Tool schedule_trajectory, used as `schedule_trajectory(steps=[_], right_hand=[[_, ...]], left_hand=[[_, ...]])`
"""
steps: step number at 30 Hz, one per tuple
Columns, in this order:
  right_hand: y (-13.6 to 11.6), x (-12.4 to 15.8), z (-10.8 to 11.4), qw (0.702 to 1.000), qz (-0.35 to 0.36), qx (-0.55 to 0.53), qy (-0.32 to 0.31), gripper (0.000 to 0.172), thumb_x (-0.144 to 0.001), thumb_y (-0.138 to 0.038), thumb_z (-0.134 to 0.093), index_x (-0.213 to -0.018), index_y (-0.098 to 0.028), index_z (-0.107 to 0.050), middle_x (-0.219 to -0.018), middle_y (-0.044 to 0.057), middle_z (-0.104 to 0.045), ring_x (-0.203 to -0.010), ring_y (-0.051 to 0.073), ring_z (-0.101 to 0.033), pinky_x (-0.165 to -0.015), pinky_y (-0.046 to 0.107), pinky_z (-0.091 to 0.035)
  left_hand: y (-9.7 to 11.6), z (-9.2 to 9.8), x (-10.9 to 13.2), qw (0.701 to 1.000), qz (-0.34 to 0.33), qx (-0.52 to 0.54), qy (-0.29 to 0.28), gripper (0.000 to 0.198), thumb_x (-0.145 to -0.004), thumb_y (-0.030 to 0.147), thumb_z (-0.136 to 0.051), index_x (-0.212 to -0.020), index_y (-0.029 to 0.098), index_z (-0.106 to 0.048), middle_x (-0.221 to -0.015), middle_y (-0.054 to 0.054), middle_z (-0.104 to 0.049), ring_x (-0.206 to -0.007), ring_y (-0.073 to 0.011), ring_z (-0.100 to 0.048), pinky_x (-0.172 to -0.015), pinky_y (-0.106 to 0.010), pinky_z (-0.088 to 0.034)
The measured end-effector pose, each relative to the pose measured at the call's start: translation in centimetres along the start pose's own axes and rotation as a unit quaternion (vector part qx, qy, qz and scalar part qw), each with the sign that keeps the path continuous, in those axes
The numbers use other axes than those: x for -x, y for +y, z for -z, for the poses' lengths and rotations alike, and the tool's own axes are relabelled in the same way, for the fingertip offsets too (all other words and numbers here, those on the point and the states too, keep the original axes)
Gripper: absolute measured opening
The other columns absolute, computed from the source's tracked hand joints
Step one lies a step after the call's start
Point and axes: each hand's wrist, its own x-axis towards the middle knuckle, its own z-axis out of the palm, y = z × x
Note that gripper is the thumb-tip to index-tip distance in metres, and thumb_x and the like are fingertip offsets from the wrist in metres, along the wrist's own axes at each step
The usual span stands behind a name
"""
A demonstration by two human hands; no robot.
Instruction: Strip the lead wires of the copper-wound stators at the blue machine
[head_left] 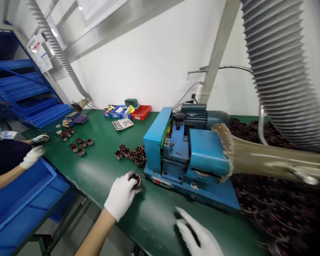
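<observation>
My left hand [121, 195], in a white glove, grips a small round motor stator [136, 180] with dark and copper-coloured windings, low over the green table [101, 174]. To the right, my gloved right hand [197, 234] hangs near the table's front edge with its thumb and fingers apart and nothing in them. A cluster of similar stators [130, 153] sits on the table just beyond my left hand. Beside that cluster stands a blue bench machine [176, 149] with a motor on top and a tan duct [269, 154] attached at its right.
A large pile of stators [277, 209] lies right of the machine. A calculator [122, 123] and small parts bins [141, 112] stand at the back. At left, a co-worker's gloved hands [33, 156] are near more stators [81, 145], above a blue crate [24, 199].
</observation>
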Motion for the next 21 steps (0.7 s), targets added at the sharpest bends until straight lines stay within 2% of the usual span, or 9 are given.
schedule_trajectory(steps=[2, 3, 6, 10, 12, 14, 17, 19, 21], right_hand=[[-1.7, 0.2, -1.1, 0.998, 0.058, 0.004, -0.008, 0.033, -0.087, -0.032, -0.048, -0.117, -0.025, -0.062, -0.09, 0.004, -0.075, -0.078, 0.022, -0.071, -0.069, 0.028, -0.057], [-2.4, 0.3, -1.6, 0.996, 0.082, 0.031, 0.0, 0.034, -0.087, -0.026, -0.045, -0.117, -0.023, -0.061, -0.095, 0.006, -0.075, -0.08, 0.023, -0.07, -0.072, 0.031, -0.056], [-3.7, 0.6, -2.0, 0.984, 0.096, 0.15, 0.0, 0.04, -0.081, -0.01, -0.041, -0.115, -0.02, -0.06, -0.097, 0.01, -0.073, -0.073, 0.024, -0.069, -0.064, 0.034, -0.053], [-3.9, 0.3, -0.8, 0.964, 0.074, 0.246, -0.065, 0.033, -0.087, -0.021, -0.05, -0.119, -0.024, -0.057, -0.086, 0.007, -0.071, -0.06, 0.023, -0.065, -0.053, 0.03, -0.044], [-3.9, -0.1, -0.3, 0.966, 0.056, 0.238, -0.084, 0.024, -0.087, -0.022, -0.052, -0.11, -0.024, -0.06, -0.08, 0.006, -0.071, -0.059, 0.022, -0.065, -0.051, 0.029, -0.04], [-4.3, -0.5, 0.3, 0.975, 0.027, 0.2, -0.091, 0.016, -0.087, -0.019, -0.053, -0.1, -0.023, -0.061, -0.075, 0.003, -0.07, -0.061, 0.021, -0.065, -0.051, 0.027, -0.039], [-5.6, -0.2, 1.6, 0.991, 0.014, 0.084, -0.104, 0.012, -0.086, -0.018, -0.053, -0.092, -0.024, -0.06, -0.078, 0.0, -0.07, -0.069, 0.019, -0.065, -0.059, 0.025, -0.042], [-6.4, 0.3, 2.6, 0.994, 0.004, -0.024, -0.111, 0.011, -0.083, -0.017, -0.055, -0.088, -0.025, -0.061, -0.083, 0.0, -0.069, -0.077, 0.019, -0.064, -0.068, 0.027, -0.044], [-6.6, 0.9, 3.6, 0.984, -0.049, -0.154, -0.071, 0.016, -0.082, -0.021, -0.056, -0.096, -0.026, -0.062, -0.085, 0.001, -0.067, -0.08, 0.019, -0.062, -0.074, 0.03, -0.046]], left_hand=[[2.7, -1.5, 2.0, 0.997, -0.017, 0.027, -0.065, 0.022, -0.081, 0.021, -0.058, -0.1, 0.027, -0.064, -0.131, -0.008, -0.056, -0.092, -0.0286, -0.063, -0.079, -0.04, -0.047], [4.0, -2.3, 2.8, 0.995, -0.018, 0.047, -0.089, 0.026, -0.08, 0.018, -0.057, -0.103, 0.028, -0.064, -0.131, -0.007, -0.055, -0.093, -0.0285, -0.063, -0.08, -0.039, -0.047], [6.3, -4.6, 4.5, 0.981, -0.011, 0.162, -0.108, 0.044, -0.079, 0.01, -0.051, -0.117, 0.032, -0.057, -0.139, -0.004, -0.048, -0.102, -0.0262, -0.06, -0.087, -0.037, -0.045], [5.3, -6.1, 5.7, 0.937, 0.065, 0.339, -0.051, 0.062, -0.077, 0.008, -0.048, -0.134, 0.031, -0.039, -0.142, -0.006, -0.041, -0.122, -0.0231, -0.048, -0.099, -0.036, -0.04], [4.3, -6.1, 5.7, 0.916, 0.139, 0.374, -0.038, 0.07, -0.075, 0.011, -0.052, -0.139, 0.026, -0.03, -0.132, -0.01, -0.048, -0.113, -0.0227, -0.055, -0.098, -0.038, -0.041], [3.9, -5.9, 5.6, 0.887, 0.184, 0.42, -0.057, 0.078, -0.073, 0.013, -0.055, -0.143, 0.024, -0.02, -0.118, -0.01, -0.057, -0.099, -0.0206, -0.061, -0.095, -0.039, -0.043], [5.0, -5.4, 5.2, 0.801, 0.148, 0.569, -0.115, 0.082, -0.07, 0.016, -0.063, -0.142, 0.024, -0.022, -0.118, -0.011, -0.059, -0.106, -0.0213, -0.059, -0.098, -0.038, -0.041], [6.5, -5.3, 5.1, 0.715, 0.113, 0.674, -0.147, 0.078, -0.063, 0.02, -0.074, -0.133, 0.024, -0.039, -0.124, -0.011, -0.058, -0.113, -0.0245, -0.056, -0.099, -0.035, -0.041], [7.9, -5.4, 5.0, 0.622, 0.128, 0.757, -0.155, 0.074, -0.052, 0.022, -0.084, -0.119, 0.024, -0.053, -0.119, -0.008, -0.063, -0.112, -0.0267, -0.057, -0.096, -0.033, -0.044]])
